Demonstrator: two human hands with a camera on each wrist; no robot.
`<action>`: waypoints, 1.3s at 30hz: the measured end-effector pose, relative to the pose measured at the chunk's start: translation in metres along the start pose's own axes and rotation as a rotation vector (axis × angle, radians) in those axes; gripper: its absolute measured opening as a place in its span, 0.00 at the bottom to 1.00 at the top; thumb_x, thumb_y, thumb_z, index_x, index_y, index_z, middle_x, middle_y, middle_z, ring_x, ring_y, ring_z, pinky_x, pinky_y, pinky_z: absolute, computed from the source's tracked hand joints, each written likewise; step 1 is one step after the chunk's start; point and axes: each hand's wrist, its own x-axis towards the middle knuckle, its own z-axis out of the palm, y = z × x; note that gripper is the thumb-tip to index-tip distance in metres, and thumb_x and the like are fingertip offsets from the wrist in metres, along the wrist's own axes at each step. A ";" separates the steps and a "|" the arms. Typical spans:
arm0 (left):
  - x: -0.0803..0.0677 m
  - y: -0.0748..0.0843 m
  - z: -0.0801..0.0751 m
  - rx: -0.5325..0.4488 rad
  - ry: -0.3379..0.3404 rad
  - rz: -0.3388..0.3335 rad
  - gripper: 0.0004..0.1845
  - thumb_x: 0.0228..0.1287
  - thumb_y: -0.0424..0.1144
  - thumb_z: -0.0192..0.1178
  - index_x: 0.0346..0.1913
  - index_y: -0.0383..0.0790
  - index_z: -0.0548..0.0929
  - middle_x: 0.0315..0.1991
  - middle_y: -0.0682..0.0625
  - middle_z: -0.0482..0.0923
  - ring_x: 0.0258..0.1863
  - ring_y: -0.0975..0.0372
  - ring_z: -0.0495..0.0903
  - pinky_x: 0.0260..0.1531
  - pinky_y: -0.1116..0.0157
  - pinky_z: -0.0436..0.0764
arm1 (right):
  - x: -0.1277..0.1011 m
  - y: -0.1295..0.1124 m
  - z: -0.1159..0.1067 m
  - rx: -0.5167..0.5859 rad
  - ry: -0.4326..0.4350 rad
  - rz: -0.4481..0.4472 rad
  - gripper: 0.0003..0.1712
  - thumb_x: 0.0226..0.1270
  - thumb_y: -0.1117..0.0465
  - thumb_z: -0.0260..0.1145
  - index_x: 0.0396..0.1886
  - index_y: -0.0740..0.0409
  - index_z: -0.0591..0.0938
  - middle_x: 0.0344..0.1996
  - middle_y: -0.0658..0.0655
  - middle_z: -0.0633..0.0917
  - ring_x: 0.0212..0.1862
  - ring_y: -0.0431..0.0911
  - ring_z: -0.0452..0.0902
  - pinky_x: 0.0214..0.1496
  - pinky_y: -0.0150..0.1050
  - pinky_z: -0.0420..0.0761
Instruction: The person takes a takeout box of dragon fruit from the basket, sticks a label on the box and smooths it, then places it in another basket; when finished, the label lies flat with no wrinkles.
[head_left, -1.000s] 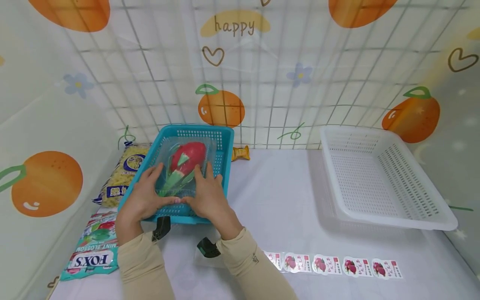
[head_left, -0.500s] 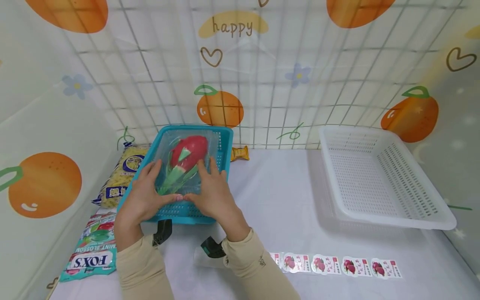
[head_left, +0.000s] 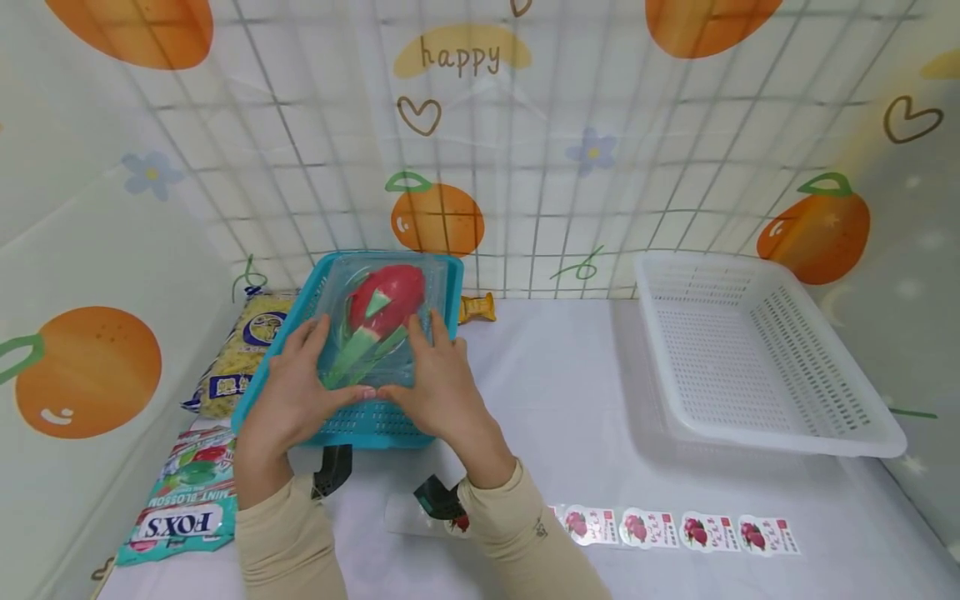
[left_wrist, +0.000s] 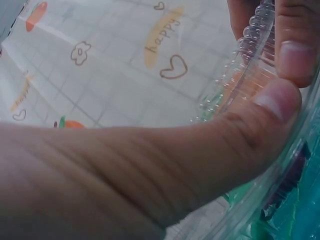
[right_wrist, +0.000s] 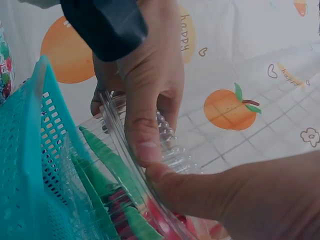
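White cloth covers the bench, and everything on it can be placed by the rectangular turquoise plastic basket. Nearest, a row of white stickers printed with red fruit runs in front and to the right of the basket, partly hidden by the right forearm. Left-front of it lies a teal FOX'S candy bag. At the basket's near half, the left hand and right hand both grasp a clear hinged plastic box, thumbs almost meeting along its near edge. The box sits over the basket's opening, with a red-and-green fruit-shaped piece inside; whether its underside touches the basket cannot be told. Should the rims be unlatched, squeezing unevenly could spring the lid; loosening one hand early might tip the box. Left of the basket leans a yellow-and-blue noodle bag; well right stands a white plastic basket. Behind-right rests a small golden packet, before the orange-printed backdrop.
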 end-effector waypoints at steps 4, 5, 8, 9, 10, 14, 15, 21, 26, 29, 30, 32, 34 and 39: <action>-0.001 0.005 0.001 -0.001 0.003 -0.005 0.63 0.60 0.58 0.71 0.83 0.38 0.39 0.82 0.31 0.37 0.75 0.25 0.45 0.59 0.25 0.66 | -0.001 0.002 -0.002 -0.012 0.006 -0.006 0.56 0.61 0.45 0.76 0.82 0.54 0.57 0.83 0.62 0.51 0.72 0.70 0.62 0.61 0.57 0.82; -0.002 0.005 0.001 -0.001 0.003 -0.006 0.63 0.60 0.58 0.71 0.83 0.38 0.39 0.82 0.31 0.36 0.75 0.25 0.45 0.58 0.25 0.67 | -0.002 0.003 -0.003 -0.014 0.007 -0.008 0.56 0.61 0.45 0.76 0.82 0.54 0.57 0.83 0.63 0.51 0.72 0.70 0.63 0.61 0.57 0.82; -0.003 0.008 0.002 -0.001 0.007 -0.004 0.63 0.60 0.57 0.72 0.83 0.38 0.39 0.82 0.32 0.36 0.75 0.26 0.46 0.59 0.25 0.67 | -0.003 0.005 -0.004 -0.025 0.013 -0.016 0.57 0.61 0.45 0.76 0.82 0.54 0.57 0.83 0.63 0.52 0.69 0.68 0.65 0.58 0.55 0.84; -0.003 0.008 0.002 -0.001 0.010 0.000 0.63 0.60 0.57 0.72 0.83 0.38 0.39 0.82 0.32 0.36 0.75 0.26 0.46 0.59 0.25 0.67 | -0.003 0.006 -0.004 -0.027 0.016 -0.017 0.57 0.61 0.45 0.76 0.82 0.54 0.57 0.83 0.63 0.52 0.67 0.66 0.67 0.57 0.54 0.84; -0.003 0.009 0.002 -0.002 0.012 0.003 0.63 0.60 0.56 0.72 0.83 0.38 0.39 0.82 0.32 0.37 0.75 0.27 0.46 0.59 0.25 0.66 | -0.003 0.006 -0.004 -0.030 0.017 -0.018 0.57 0.60 0.44 0.76 0.82 0.54 0.57 0.83 0.63 0.52 0.66 0.65 0.68 0.55 0.52 0.85; -0.004 0.013 0.003 0.002 0.024 0.012 0.62 0.60 0.56 0.73 0.83 0.37 0.40 0.82 0.31 0.37 0.75 0.27 0.46 0.60 0.25 0.65 | -0.005 0.009 -0.005 -0.030 0.023 -0.019 0.56 0.61 0.44 0.76 0.82 0.54 0.58 0.83 0.63 0.51 0.63 0.63 0.69 0.53 0.51 0.85; -0.004 0.014 0.003 0.003 0.026 0.015 0.62 0.60 0.55 0.73 0.82 0.37 0.40 0.82 0.31 0.37 0.75 0.27 0.46 0.60 0.25 0.64 | -0.006 0.009 -0.006 -0.025 0.025 -0.021 0.56 0.61 0.45 0.76 0.82 0.54 0.58 0.82 0.63 0.52 0.63 0.64 0.69 0.52 0.51 0.85; -0.006 0.021 0.003 0.002 0.033 0.015 0.62 0.60 0.55 0.73 0.82 0.36 0.41 0.82 0.32 0.38 0.75 0.27 0.46 0.61 0.25 0.64 | -0.010 0.011 -0.011 -0.022 0.034 -0.022 0.56 0.61 0.45 0.77 0.82 0.55 0.58 0.83 0.63 0.52 0.60 0.60 0.69 0.49 0.46 0.85; -0.009 0.027 0.003 -0.004 0.045 0.016 0.61 0.60 0.54 0.73 0.82 0.36 0.41 0.82 0.32 0.38 0.75 0.27 0.45 0.60 0.25 0.65 | -0.013 0.012 -0.018 -0.032 0.026 -0.012 0.57 0.61 0.44 0.76 0.82 0.53 0.57 0.83 0.62 0.51 0.54 0.54 0.67 0.43 0.38 0.81; -0.011 0.031 0.003 -0.014 0.058 0.018 0.61 0.60 0.54 0.73 0.82 0.36 0.42 0.82 0.32 0.38 0.75 0.27 0.45 0.60 0.24 0.65 | -0.015 0.013 -0.022 -0.017 0.021 -0.010 0.57 0.61 0.44 0.76 0.83 0.52 0.56 0.83 0.62 0.51 0.56 0.56 0.67 0.46 0.42 0.82; -0.011 0.033 0.004 -0.016 0.061 0.017 0.61 0.60 0.54 0.73 0.82 0.37 0.42 0.82 0.32 0.38 0.75 0.27 0.45 0.59 0.24 0.65 | -0.016 0.013 -0.024 -0.009 0.020 -0.011 0.57 0.61 0.44 0.76 0.83 0.52 0.56 0.83 0.62 0.51 0.58 0.57 0.67 0.48 0.43 0.83; -0.012 0.035 0.004 -0.017 0.067 0.014 0.61 0.60 0.55 0.73 0.83 0.37 0.42 0.82 0.33 0.38 0.75 0.27 0.45 0.59 0.24 0.65 | -0.017 0.015 -0.027 0.014 0.022 -0.011 0.57 0.61 0.45 0.76 0.83 0.52 0.56 0.83 0.62 0.50 0.62 0.59 0.67 0.52 0.48 0.83; -0.012 0.038 0.005 -0.020 0.073 0.012 0.61 0.60 0.56 0.73 0.83 0.38 0.42 0.82 0.33 0.38 0.75 0.27 0.44 0.59 0.24 0.65 | -0.017 0.017 -0.030 0.039 0.023 -0.015 0.57 0.61 0.46 0.77 0.83 0.52 0.56 0.83 0.62 0.49 0.64 0.61 0.66 0.55 0.51 0.83; -0.012 0.046 0.008 -0.028 0.080 0.017 0.61 0.60 0.55 0.73 0.83 0.37 0.43 0.82 0.33 0.38 0.75 0.24 0.41 0.59 0.22 0.63 | -0.020 0.021 -0.036 0.069 0.032 -0.020 0.56 0.61 0.47 0.77 0.82 0.53 0.57 0.84 0.60 0.48 0.66 0.63 0.66 0.56 0.54 0.83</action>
